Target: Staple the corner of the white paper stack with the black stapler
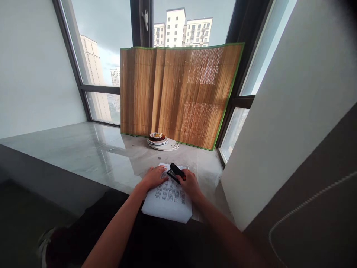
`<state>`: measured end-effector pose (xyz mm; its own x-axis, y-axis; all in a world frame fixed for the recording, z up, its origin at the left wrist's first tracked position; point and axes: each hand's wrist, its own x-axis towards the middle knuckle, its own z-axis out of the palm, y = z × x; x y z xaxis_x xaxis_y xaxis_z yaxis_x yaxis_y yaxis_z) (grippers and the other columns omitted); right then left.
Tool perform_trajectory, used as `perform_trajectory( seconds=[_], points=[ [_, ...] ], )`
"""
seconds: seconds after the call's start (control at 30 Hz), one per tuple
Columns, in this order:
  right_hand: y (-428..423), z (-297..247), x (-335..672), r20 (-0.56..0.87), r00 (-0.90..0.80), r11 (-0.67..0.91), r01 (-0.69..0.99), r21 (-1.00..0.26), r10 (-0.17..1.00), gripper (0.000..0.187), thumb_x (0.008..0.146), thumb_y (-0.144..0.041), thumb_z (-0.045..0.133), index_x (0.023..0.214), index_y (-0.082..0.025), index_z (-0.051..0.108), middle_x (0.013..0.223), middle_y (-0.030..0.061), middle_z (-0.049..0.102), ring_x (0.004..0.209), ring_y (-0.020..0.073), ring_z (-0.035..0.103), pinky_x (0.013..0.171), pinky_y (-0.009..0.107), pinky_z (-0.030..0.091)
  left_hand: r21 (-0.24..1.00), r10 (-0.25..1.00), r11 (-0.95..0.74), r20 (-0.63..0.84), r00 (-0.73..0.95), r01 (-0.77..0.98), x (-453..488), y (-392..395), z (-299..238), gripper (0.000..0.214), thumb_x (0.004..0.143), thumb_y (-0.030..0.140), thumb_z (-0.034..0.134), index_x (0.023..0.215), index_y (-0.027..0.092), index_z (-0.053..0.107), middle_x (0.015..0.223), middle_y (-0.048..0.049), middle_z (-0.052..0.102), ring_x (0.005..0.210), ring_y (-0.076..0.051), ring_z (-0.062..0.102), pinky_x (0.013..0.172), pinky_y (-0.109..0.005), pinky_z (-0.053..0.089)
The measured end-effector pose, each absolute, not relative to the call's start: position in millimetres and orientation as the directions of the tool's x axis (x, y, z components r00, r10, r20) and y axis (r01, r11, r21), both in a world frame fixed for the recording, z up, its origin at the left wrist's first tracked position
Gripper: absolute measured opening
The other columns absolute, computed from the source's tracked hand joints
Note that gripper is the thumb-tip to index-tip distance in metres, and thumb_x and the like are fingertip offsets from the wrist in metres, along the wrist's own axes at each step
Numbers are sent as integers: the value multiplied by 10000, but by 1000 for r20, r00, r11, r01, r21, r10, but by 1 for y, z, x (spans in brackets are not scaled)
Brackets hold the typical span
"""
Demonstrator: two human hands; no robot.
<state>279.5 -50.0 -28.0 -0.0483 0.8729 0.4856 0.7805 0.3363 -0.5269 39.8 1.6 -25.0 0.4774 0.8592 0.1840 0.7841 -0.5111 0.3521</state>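
Observation:
A stack of printed white paper lies at the near edge of a grey marble windowsill. My left hand rests flat on the paper's upper left part, fingers stretched out. My right hand grips a black stapler with a red mark, held over the paper's top edge. The stapler's jaws sit at the sheet's upper corner area.
A pile of plates and small dishes stands further back on the sill. Behind it a bamboo mat with green trim leans against the window. A white wall panel rises on the right.

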Motion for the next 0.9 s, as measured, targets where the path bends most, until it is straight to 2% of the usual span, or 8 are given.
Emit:
perform_trajectory(
  seconds=[0.13, 0.23, 0.33, 0.43, 0.6, 0.77, 0.83, 0.9],
  points=[
    [-44, -30, 278, 537, -72, 415, 722, -554, 841, 229, 899, -173, 651, 1110, -223, 723, 1072, 71, 740, 1033, 257, 674, 953, 377, 481, 383, 868, -496, 208, 450, 779, 38, 4, -26, 673, 873, 527, 702, 1452, 215, 562, 1562, -156, 518, 1470, -328, 447, 1230, -482, 257],
    [-40, -30, 279, 578, -52, 459, 666, -588, 815, 259, 912, -210, 640, 1156, -227, 727, 1098, 67, 744, 1038, 251, 673, 964, 383, 494, 398, 865, -503, 231, 446, 768, 37, 4, -26, 671, 831, 517, 747, 1408, 207, 599, 1515, -158, 566, 1444, -334, 476, 1215, -471, 279],
    [-44, -27, 284, 613, 90, 398, 684, -611, 785, 181, 941, -316, 628, 1016, -209, 754, 974, 67, 748, 918, 245, 669, 902, 377, 502, 392, 859, -513, 232, 458, 764, 38, 2, -24, 599, 839, 509, 741, 1353, 220, 633, 1498, -136, 585, 1446, -324, 473, 1209, -465, 286],
    [-52, -21, 290, 625, 125, 357, 728, -585, 771, 222, 948, -301, 594, 816, -215, 750, 891, 65, 743, 873, 235, 653, 881, 357, 490, 399, 870, -493, 232, 435, 774, 39, 1, -23, 692, 835, 506, 745, 1429, 206, 556, 1524, -148, 555, 1438, -332, 480, 1204, -480, 286],
    [-60, -19, 288, 630, 108, 312, 796, -518, 769, 230, 921, -211, 559, 798, -238, 751, 944, 56, 759, 935, 235, 638, 872, 336, 481, 448, 897, -442, 238, 373, 777, 40, -1, -20, 878, 772, 503, 806, 1502, 205, 420, 1475, -157, 585, 1350, -353, 563, 1158, -474, 347],
    [-54, -22, 287, 626, 185, 324, 726, -607, 758, 238, 896, -199, 546, 739, -228, 721, 973, 62, 762, 924, 225, 664, 920, 349, 486, 448, 893, -443, 290, 343, 776, 41, -2, -18, 960, 712, 508, 852, 1496, 192, 398, 1487, -172, 544, 1307, -362, 589, 1111, -466, 412],
    [-49, -21, 288, 636, 186, 363, 689, -628, 749, 235, 929, -268, 549, 813, -219, 747, 1006, 74, 760, 961, 237, 667, 957, 369, 486, 433, 890, -451, 287, 355, 781, 41, -3, -18, 904, 724, 492, 845, 1471, 191, 435, 1462, -164, 567, 1292, -361, 597, 1115, -471, 409],
    [-44, -20, 287, 628, 139, 395, 669, -630, 765, 231, 930, -345, 600, 1007, -205, 767, 1085, 88, 753, 1026, 254, 666, 980, 384, 489, 434, 887, -457, 286, 362, 777, 41, -2, -20, 854, 731, 476, 844, 1447, 199, 467, 1457, -155, 580, 1298, -358, 595, 1131, -470, 397]
  ],
)
